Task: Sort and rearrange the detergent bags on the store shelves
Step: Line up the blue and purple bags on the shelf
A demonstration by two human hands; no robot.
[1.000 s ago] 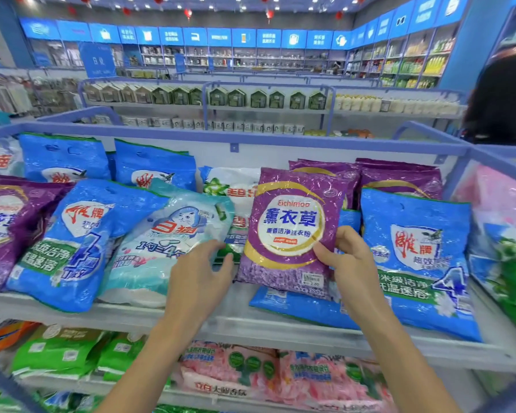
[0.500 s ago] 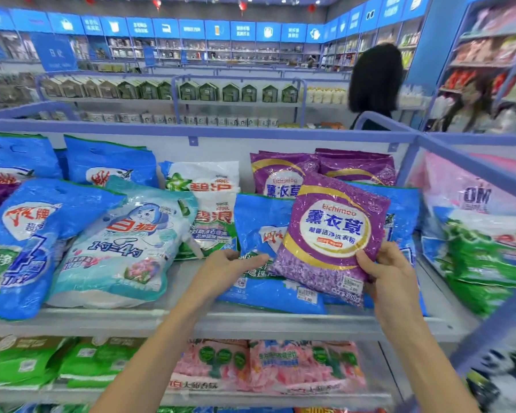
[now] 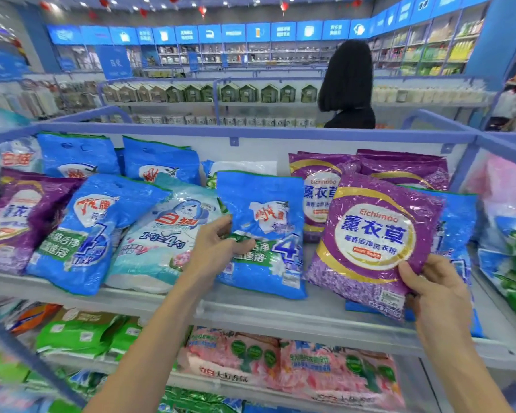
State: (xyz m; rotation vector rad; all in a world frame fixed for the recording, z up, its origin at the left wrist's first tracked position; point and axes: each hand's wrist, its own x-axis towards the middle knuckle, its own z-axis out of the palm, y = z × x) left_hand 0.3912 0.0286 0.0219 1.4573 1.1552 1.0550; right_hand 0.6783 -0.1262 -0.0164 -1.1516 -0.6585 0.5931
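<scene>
Fingers (image 3: pixel 409 274) of the right hand (image 3: pixel 438 296) pinch the purple bag (image 3: pixel 373 234) at its near corner; the left hand (image 3: pixel 218 248) grips the blue bag (image 3: pixel 265 204). Both bags are probably soft and slippery, so hold the edges.

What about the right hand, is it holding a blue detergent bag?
No, the right hand grips the lower corner of the purple Eichimoo detergent bag, while the left hand holds the blue bag.
</scene>
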